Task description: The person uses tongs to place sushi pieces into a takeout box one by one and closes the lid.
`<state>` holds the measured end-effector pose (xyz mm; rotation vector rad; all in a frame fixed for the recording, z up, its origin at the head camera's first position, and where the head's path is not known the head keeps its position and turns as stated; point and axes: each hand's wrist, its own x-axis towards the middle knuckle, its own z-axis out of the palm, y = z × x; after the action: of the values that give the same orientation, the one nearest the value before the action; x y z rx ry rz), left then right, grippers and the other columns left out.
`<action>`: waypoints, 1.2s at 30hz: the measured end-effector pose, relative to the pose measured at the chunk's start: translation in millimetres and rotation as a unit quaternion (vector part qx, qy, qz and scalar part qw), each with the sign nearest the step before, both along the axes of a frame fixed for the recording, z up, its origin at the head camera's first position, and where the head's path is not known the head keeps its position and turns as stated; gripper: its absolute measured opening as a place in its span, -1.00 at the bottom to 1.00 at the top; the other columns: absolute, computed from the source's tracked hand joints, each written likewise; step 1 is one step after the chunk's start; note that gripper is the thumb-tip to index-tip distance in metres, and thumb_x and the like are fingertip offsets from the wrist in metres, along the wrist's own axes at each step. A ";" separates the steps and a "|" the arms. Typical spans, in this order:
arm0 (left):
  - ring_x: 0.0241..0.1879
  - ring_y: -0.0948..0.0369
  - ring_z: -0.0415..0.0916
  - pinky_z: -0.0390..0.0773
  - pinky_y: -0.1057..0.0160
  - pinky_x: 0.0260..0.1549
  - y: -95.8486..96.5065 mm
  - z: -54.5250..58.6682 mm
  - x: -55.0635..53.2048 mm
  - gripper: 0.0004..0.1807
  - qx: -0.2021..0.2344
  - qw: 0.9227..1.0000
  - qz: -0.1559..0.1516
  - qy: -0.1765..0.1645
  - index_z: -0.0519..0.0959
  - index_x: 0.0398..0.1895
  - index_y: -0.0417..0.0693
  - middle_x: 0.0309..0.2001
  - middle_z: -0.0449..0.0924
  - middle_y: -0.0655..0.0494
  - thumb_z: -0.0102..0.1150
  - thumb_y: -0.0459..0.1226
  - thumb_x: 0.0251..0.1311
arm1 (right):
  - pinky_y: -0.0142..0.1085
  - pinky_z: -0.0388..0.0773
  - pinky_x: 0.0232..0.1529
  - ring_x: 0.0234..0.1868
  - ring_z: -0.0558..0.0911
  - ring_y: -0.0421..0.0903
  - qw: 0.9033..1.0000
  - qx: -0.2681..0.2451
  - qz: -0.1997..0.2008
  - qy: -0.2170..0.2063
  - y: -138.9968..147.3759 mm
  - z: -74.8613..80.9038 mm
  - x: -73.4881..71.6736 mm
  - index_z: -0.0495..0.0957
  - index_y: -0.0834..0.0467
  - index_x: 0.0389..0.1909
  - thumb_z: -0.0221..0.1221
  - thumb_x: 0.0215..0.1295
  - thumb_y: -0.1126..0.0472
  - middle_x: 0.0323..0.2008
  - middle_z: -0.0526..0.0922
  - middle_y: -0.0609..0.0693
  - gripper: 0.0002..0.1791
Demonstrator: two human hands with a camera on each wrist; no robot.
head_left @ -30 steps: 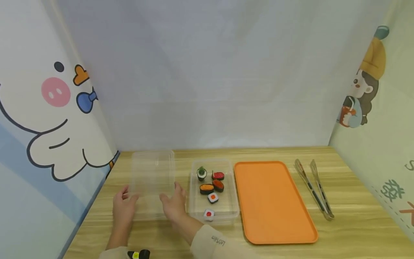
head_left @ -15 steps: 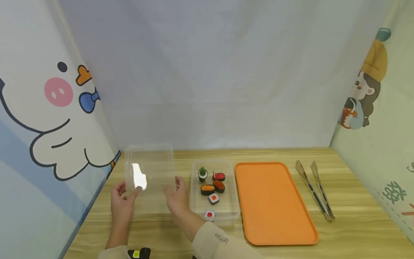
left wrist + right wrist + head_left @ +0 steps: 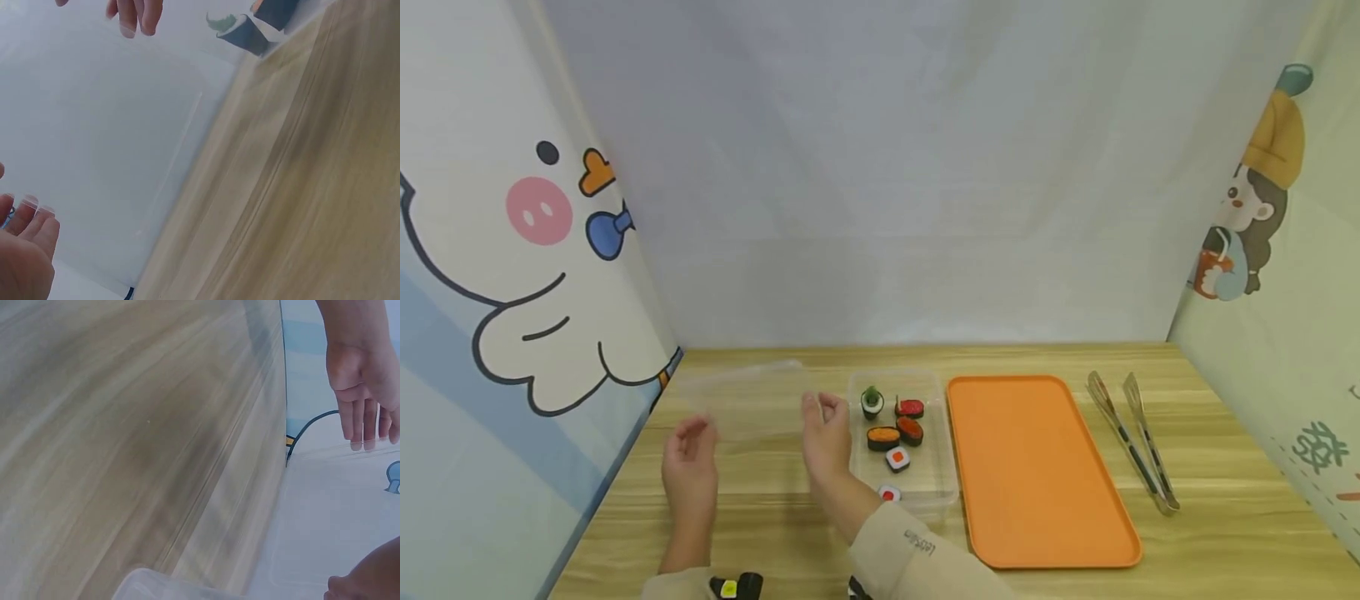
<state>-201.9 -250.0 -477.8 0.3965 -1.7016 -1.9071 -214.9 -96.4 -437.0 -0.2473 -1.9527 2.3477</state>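
In the head view a clear plastic lid (image 3: 748, 404) is raised off the table, spanning the gap between my hands. My left hand (image 3: 691, 462) holds its left edge and my right hand (image 3: 827, 442) its right edge, fingers curled at the rim. The left wrist view shows the sheet (image 3: 125, 131) stretching across to the other hand's fingertips (image 3: 147, 22). To the right sits a clear plastic box (image 3: 940, 475) with several sushi pieces inside, among them an orange-topped one (image 3: 883, 438) and a white roll with a red centre (image 3: 897, 458). My right hand is beside its left wall.
An orange tray (image 3: 1041, 471) lies to the right of the box. Farther right, metal tongs (image 3: 1131, 442) lie spread on the wooden table (image 3: 1217, 492). Printed curtains (image 3: 917, 183) stand behind and at both sides.
The lid rose and stood steeply facing me half a second ago; now it leans flatter, its far edge lower. My right hand has shifted slightly up and to the right.
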 end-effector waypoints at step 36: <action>0.44 0.17 -0.01 -0.07 0.32 0.39 31.0 15.2 13.7 -0.64 0.101 0.957 -0.225 0.153 0.31 0.10 0.12 0.46 0.10 -0.04 -0.28 0.09 0.50 | 0.04 -0.22 0.44 0.50 -0.25 0.14 0.960 -0.120 0.252 0.023 71.3 22.6 -6.5 -0.30 0.38 0.48 -0.33 0.47 0.11 0.51 -0.27 0.27 -0.28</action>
<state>-188.2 -219.0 -462.5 -0.2312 -1.4794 -2.3294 -221.5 -25.0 -414.4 0.3339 -1.8769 2.8689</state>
